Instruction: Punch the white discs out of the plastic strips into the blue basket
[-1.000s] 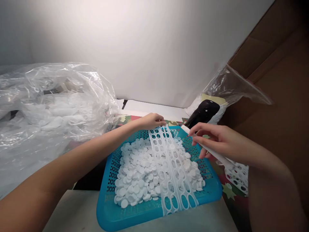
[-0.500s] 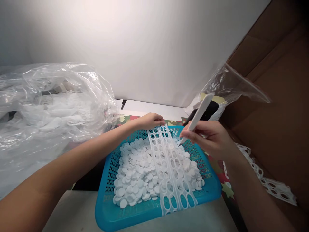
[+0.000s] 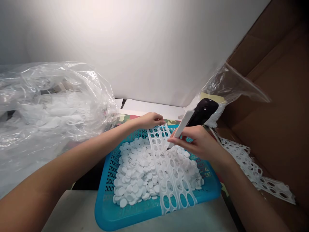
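Observation:
At the far rim of a blue plastic basket (image 3: 103, 206), my left hand (image 3: 153, 120) pinches the far end of a white strip full of oval holes (image 3: 172, 175). The strip runs toward me across the basket and hangs over the near rim. Beneath it lies a heap of small white discs (image 3: 136, 175). My right hand (image 3: 199, 141) is closed like a pen grip around a slim white tool (image 3: 182, 127) with a small dark tip. That tip is at the strip's middle, near its far part; whether it touches cannot be made out.
Left of the basket sits a large clear plastic bag (image 3: 72, 109) of white pieces. More cut-out strips (image 3: 251, 169) lie at right beside a cardboard wall (image 3: 272, 106). Behind my right hand are a black object (image 3: 206, 111) and a clear bag (image 3: 229, 83).
My right hand and the white tool have moved left and slightly down, from the strip's right edge to its middle. My left hand stays on the strip's far end.

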Demonstrator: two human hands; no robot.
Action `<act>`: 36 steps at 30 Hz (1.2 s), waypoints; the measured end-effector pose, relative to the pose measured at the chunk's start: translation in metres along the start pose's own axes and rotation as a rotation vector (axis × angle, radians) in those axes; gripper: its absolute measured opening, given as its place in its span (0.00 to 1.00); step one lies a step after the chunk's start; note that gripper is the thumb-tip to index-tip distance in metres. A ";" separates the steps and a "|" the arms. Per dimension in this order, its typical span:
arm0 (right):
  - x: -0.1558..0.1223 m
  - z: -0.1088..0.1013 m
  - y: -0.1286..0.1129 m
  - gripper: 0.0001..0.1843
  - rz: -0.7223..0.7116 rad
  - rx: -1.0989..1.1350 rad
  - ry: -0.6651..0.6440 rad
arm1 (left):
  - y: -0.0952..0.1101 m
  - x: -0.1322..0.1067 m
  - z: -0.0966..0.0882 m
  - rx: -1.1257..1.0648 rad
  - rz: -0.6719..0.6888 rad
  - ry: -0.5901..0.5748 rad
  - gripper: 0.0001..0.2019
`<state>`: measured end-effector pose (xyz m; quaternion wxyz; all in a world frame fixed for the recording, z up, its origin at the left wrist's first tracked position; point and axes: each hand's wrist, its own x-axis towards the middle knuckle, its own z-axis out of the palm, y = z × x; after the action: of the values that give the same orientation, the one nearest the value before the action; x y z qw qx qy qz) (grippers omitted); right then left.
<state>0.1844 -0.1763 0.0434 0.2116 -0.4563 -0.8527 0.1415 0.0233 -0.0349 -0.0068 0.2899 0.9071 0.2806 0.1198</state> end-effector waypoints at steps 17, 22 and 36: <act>0.003 0.017 -0.001 0.17 -0.045 -0.198 -0.153 | -0.002 0.000 0.000 0.000 0.030 -0.005 0.17; 0.000 0.002 -0.007 0.15 0.022 0.009 0.093 | 0.000 0.000 0.000 0.001 -0.002 -0.002 0.17; -0.011 -0.011 0.020 0.17 0.429 -0.049 -0.398 | -0.002 0.000 0.001 -0.021 0.003 -0.022 0.17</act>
<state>0.2093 -0.1739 0.0424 -0.0057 -0.5945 -0.7645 0.2490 0.0228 -0.0337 -0.0084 0.3024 0.9057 0.2748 0.1131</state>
